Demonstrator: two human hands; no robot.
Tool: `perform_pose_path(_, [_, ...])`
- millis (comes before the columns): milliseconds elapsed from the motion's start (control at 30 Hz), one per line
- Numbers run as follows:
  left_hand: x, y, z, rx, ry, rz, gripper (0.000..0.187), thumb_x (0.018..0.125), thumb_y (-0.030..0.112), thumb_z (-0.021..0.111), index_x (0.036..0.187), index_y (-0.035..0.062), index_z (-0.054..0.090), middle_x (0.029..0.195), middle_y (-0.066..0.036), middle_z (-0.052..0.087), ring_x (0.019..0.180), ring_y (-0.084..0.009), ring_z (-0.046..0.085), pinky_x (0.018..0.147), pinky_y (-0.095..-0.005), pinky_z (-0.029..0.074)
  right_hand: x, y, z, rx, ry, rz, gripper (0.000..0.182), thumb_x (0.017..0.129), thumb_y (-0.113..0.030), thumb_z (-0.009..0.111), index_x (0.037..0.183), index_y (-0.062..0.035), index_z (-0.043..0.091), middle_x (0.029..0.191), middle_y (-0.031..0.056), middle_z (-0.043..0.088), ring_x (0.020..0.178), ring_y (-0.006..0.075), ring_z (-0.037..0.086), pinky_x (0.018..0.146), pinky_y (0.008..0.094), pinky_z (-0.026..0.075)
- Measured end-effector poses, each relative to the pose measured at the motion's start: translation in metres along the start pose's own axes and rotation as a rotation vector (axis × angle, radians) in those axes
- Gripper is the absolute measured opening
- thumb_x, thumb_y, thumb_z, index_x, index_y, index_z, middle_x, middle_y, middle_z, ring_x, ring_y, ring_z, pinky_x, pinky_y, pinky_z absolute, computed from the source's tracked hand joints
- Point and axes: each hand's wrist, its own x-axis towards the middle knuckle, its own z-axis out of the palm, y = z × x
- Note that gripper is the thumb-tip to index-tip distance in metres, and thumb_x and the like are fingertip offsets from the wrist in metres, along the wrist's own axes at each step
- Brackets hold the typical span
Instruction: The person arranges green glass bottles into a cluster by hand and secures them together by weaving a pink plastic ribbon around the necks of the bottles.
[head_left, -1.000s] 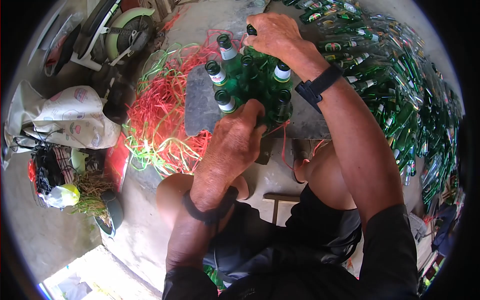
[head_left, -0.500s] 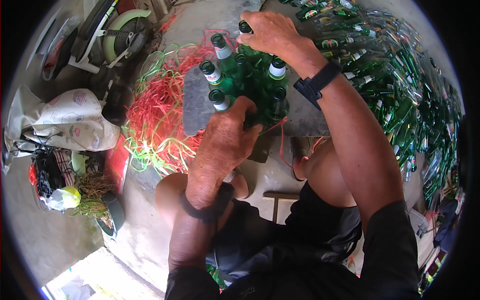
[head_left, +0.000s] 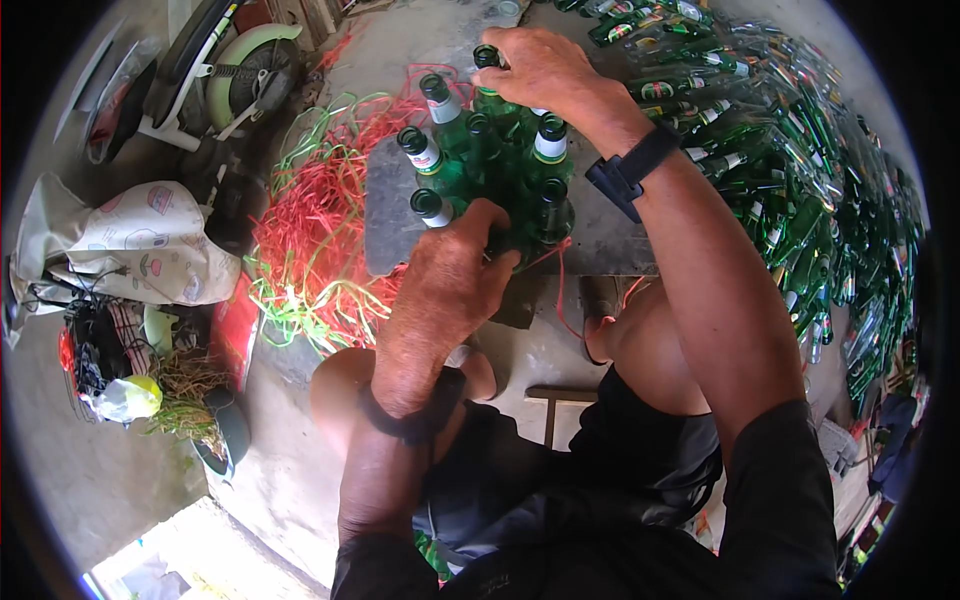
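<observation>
Head view shows the bottles (head_left: 490,170) clustered upright on the slab (head_left: 610,235) at 12 o'clock, left grip (head_left: 450,275) clamped on the near side, right grip (head_left: 545,70) closed over far necks; judging so, squeeze evenly, keeping the string (head_left: 562,285) taut.

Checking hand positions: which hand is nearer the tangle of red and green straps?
Left. The left hand is on the bottle cluster's near side, beside the straps; the right hand is on its far side.

Upright green bottles (head_left: 487,160), clustered together
</observation>
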Motion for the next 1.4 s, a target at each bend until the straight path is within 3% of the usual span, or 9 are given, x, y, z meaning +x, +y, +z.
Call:
perform_pose_path(233, [0.000,0.000,0.000,0.012,-0.010,0.007,0.037,0.087,0.008,0.078,0.120,0.0027,0.063,0.093,-0.023,0.073,0.083,-0.0352,0.076,0.072,-0.0424,0.058,0.001,0.012,-0.010,-0.134,0.134,-0.036,0.043,0.090,-0.042,0.072,0.116,-0.0087,0.070,0.115,0.0182,0.074,0.113,0.0389,0.069,0.093,0.0539,0.054])
perform_pose_path(300, [0.000,0.000,0.000,0.010,-0.016,0.007,0.036,0.087,0.008,0.077,0.119,0.0025,0.063,0.094,-0.023,0.073,0.084,-0.0365,0.075,0.073,-0.0433,0.058,0.005,0.019,-0.013,-0.017,0.362,-0.389,0.023,0.085,-0.023,0.069,0.086,0.0002,0.071,0.083,0.0217,0.071,0.082,0.0428,0.070,0.077,0.0515,0.056])
perform_pose_path(333, [-0.001,-0.001,0.000,0.001,-0.010,0.024,0.035,0.088,0.008,0.077,0.119,0.0024,0.062,0.094,-0.023,0.072,0.085,-0.0376,0.075,0.074,-0.0441,0.057,-0.005,0.005,-0.030,-0.105,0.432,-0.479,0.016,0.089,-0.015,0.069,0.086,0.0013,0.068,0.069,0.0144,0.065,0.064,0.0315,0.065,0.062,0.0443,0.053])
perform_pose_path(367, [-0.001,-0.001,0.000,-0.007,-0.003,0.041,0.034,0.088,0.009,0.076,0.118,0.0023,0.062,0.094,-0.024,0.072,0.086,-0.0387,0.074,0.074,-0.0450,0.057,-0.010,-0.007,-0.039,-0.104,0.430,-0.486,0.016,0.089,-0.015,0.069,0.086,0.0013,0.068,0.069,0.0144,0.065,0.064,0.0315,0.065,0.062,0.0443,0.053])
perform_pose_path(433, [-0.001,-0.002,0.001,0.005,-0.003,0.046,0.034,0.088,0.009,0.076,0.118,0.0024,0.062,0.095,-0.024,0.072,0.087,-0.0392,0.074,0.075,-0.0452,0.057,-0.019,-0.023,-0.048,-0.060,-0.057,-0.112,0.039,0.089,-0.045,0.073,0.106,-0.0107,0.074,0.109,0.0174,0.075,0.111,0.0392,0.069,0.090,0.0539,0.054])
perform_pose_path(800, [-0.002,-0.003,-0.001,-0.035,-0.055,0.015,0.035,0.087,0.007,0.074,0.117,0.0034,0.058,0.101,-0.026,0.069,0.099,-0.0499,0.066,0.084,-0.0553,0.054,-0.047,-0.048,-0.023,-0.175,-0.153,-0.321,0.032,0.082,-0.033,0.077,0.101,-0.0063,0.076,0.106,0.0171,0.075,0.107,0.0379,0.070,0.099,0.0530,0.050])
perform_pose_path(900, [-0.003,-0.004,-0.002,-0.009,-0.038,0.029,0.036,0.087,0.008,0.075,0.118,0.0040,0.058,0.102,-0.025,0.070,0.099,-0.0492,0.066,0.083,-0.0553,0.054,-0.043,-0.055,-0.028,-0.195,-0.253,-0.284,0.024,0.083,-0.023,0.073,0.098,-0.0044,0.075,0.105,0.0179,0.075,0.107,0.0387,0.070,0.098,0.0522,0.051])
perform_pose_path(967, [-0.002,-0.005,-0.003,0.096,-0.024,0.053,0.039,0.089,0.009,0.076,0.124,0.0044,0.062,0.099,-0.021,0.074,0.088,-0.0352,0.075,0.077,-0.0436,0.058,-0.041,-0.056,-0.029,-0.187,-0.299,-0.288,0.019,0.081,-0.016,0.070,0.095,-0.0032,0.075,0.104,0.0191,0.075,0.106,0.0394,0.070,0.097,0.0514,0.052])
perform_pose_path(1400, [-0.002,-0.007,-0.003,0.099,-0.029,0.055,0.037,0.088,0.009,0.077,0.122,0.0027,0.062,0.098,-0.021,0.074,0.087,-0.0349,0.075,0.076,-0.0438,0.058,-0.048,-0.050,-0.024,-0.151,-0.231,-0.319,0.019,0.081,-0.016,0.069,0.095,-0.0035,0.074,0.106,0.0182,0.075,0.107,0.0393,0.070,0.097,0.0522,0.053])
